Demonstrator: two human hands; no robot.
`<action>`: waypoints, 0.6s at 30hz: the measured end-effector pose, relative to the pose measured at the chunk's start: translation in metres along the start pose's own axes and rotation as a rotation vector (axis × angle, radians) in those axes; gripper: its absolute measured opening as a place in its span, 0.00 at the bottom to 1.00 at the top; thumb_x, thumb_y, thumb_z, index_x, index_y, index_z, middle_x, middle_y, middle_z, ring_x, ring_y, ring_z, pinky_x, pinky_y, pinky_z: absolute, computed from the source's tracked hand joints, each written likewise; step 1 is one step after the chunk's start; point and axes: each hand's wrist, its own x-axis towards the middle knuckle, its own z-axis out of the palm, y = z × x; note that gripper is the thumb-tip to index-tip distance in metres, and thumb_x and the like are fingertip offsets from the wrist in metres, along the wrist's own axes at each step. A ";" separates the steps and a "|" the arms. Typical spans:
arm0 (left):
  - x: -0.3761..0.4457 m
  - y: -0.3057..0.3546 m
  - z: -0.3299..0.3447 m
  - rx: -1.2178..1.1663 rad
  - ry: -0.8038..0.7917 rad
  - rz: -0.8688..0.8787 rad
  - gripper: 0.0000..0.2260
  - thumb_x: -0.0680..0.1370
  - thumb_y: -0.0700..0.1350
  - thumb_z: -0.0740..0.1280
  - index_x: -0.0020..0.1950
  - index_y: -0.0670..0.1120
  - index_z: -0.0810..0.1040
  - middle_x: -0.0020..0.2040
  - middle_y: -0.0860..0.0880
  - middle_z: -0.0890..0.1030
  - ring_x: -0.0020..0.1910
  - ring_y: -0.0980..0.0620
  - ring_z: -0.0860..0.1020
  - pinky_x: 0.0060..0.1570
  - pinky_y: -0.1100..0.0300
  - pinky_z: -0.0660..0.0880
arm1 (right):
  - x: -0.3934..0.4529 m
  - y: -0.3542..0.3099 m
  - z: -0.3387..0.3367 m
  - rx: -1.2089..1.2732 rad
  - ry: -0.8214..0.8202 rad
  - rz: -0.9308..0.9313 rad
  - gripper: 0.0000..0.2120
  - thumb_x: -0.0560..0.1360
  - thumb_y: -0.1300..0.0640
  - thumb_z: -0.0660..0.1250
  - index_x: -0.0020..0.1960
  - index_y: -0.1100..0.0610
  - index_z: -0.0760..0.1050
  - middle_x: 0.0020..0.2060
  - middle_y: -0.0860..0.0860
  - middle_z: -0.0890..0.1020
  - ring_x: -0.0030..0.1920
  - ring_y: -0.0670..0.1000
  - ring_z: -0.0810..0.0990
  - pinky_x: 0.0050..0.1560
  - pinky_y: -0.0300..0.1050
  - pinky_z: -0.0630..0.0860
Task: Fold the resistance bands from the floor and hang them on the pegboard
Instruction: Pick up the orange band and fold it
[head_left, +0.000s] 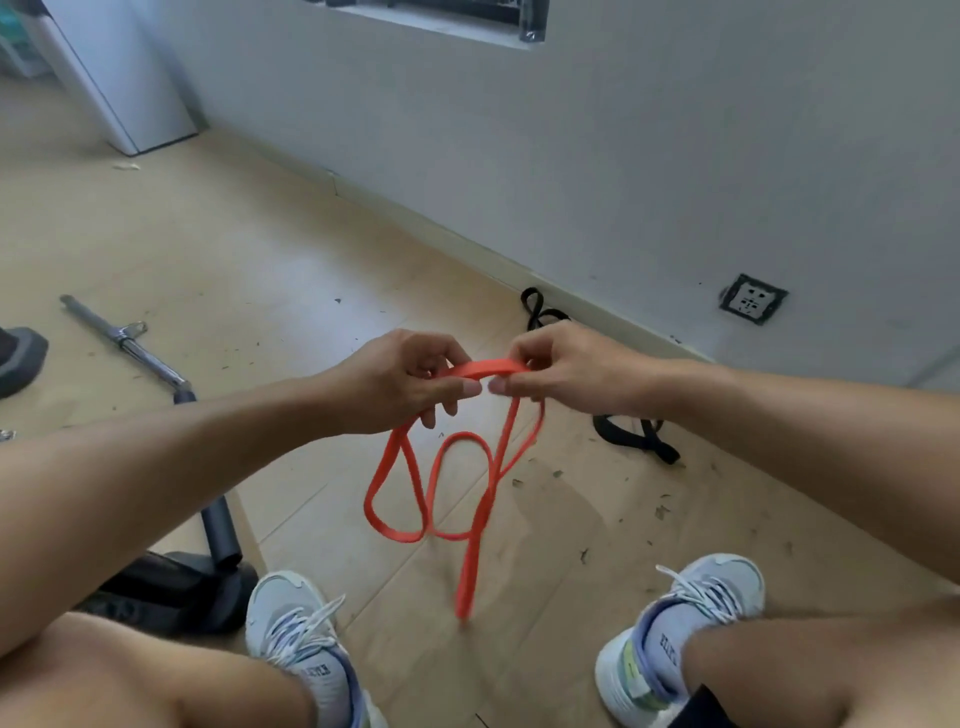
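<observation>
An orange resistance band (470, 512) hangs in several loops above the floor, between my knees. My left hand (402, 384) and my right hand (558, 369) both pinch its top, a short arc of band stretched between them. The lowest loop dangles close to the floor between my shoes. A black resistance band (636, 439) lies on the floor to the right, partly hidden behind my right hand. A further black loop (535, 306) lies by the baseboard. No pegboard is in sight.
A chrome bar (127, 340) lies on the floor at left, with dark exercise equipment (182, 577) beside my left shoe. The white wall carries a socket (753, 299) at right. A white cabinet (119, 73) stands at the back left. Small debris is scattered over the wooden floor.
</observation>
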 end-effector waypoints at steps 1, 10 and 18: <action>0.000 0.000 -0.002 -0.014 -0.029 -0.033 0.07 0.76 0.50 0.73 0.50 0.47 0.82 0.38 0.50 0.85 0.36 0.54 0.85 0.37 0.64 0.80 | -0.001 0.002 -0.005 0.078 0.025 -0.005 0.07 0.79 0.48 0.73 0.49 0.51 0.84 0.41 0.48 0.85 0.45 0.50 0.84 0.54 0.50 0.81; -0.005 -0.015 -0.008 -0.078 -0.096 -0.157 0.09 0.74 0.47 0.76 0.51 0.44 0.83 0.42 0.47 0.87 0.43 0.51 0.87 0.50 0.55 0.84 | -0.012 0.011 -0.033 0.409 0.267 -0.078 0.07 0.80 0.56 0.70 0.54 0.59 0.83 0.42 0.54 0.86 0.47 0.55 0.87 0.62 0.61 0.81; -0.013 -0.016 -0.012 -0.100 -0.006 -0.128 0.09 0.77 0.47 0.72 0.56 0.47 0.83 0.47 0.52 0.87 0.45 0.55 0.86 0.47 0.62 0.81 | -0.020 0.025 -0.033 0.065 0.014 0.124 0.07 0.77 0.53 0.75 0.54 0.51 0.84 0.45 0.49 0.87 0.46 0.45 0.86 0.55 0.46 0.79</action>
